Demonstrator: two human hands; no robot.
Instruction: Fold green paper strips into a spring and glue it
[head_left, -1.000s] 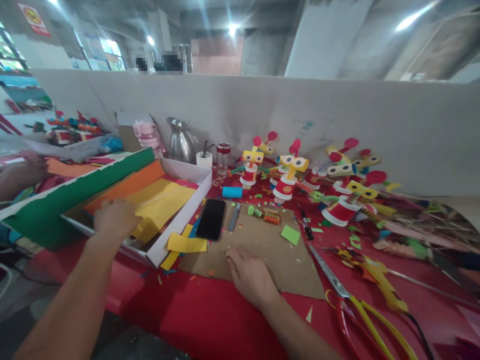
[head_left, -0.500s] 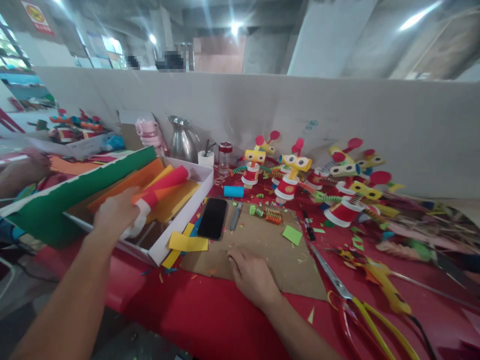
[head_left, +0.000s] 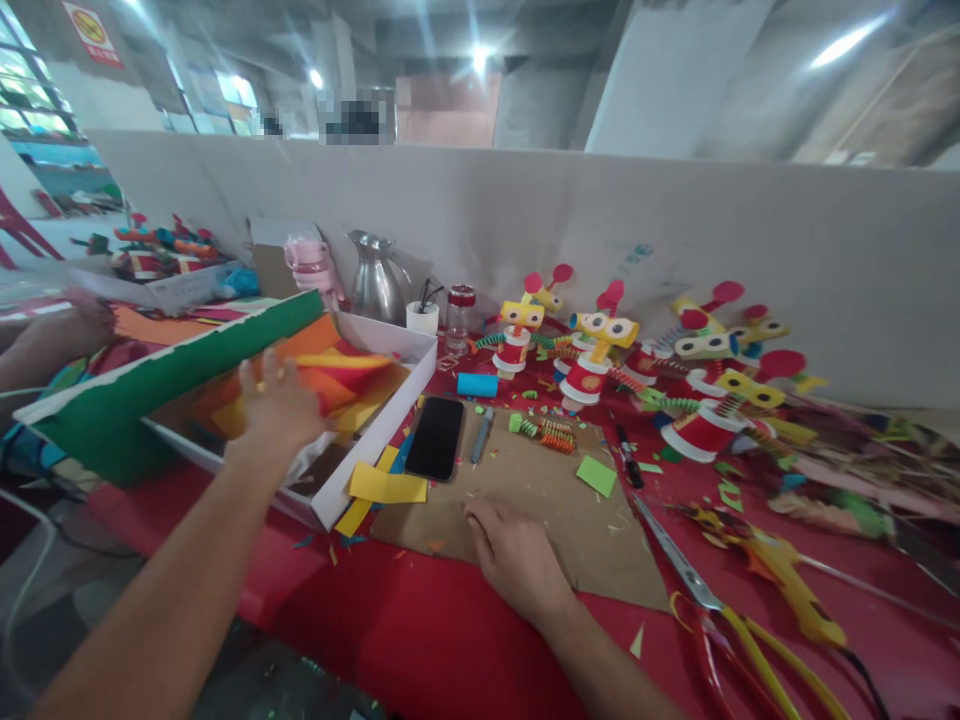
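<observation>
My left hand [head_left: 276, 408] is over the white box [head_left: 341, 490], fingers spread, with no visible object in its grasp. Beneath and beyond it lie orange sheets [head_left: 319, 338], yellow sheets and a red piece, blurred and partly covered by the hand. A crumpled white piece [head_left: 306, 462] shows below the palm. My right hand [head_left: 517, 548] rests on the brown cardboard mat [head_left: 600, 560], fingers together and curled, nothing visible in them. Ahead of it on the mat are a grey marker [head_left: 482, 436], striped paper springs [head_left: 553, 434] and a green paper square [head_left: 596, 475].
A black phone [head_left: 435, 440] lies beside the box, near yellow strips [head_left: 386, 484]. Scissors [head_left: 694, 580] and a yellow glue gun [head_left: 802, 590] lie at right. Paper robot figures [head_left: 596, 360] stand behind, with a metal jug [head_left: 377, 280]. Another person's hand [head_left: 79, 325] is at far left.
My left hand has moved right across the box and its fingers have spread. The rolled red and white piece near it no longer shows as before. My right hand stays on the mat.
</observation>
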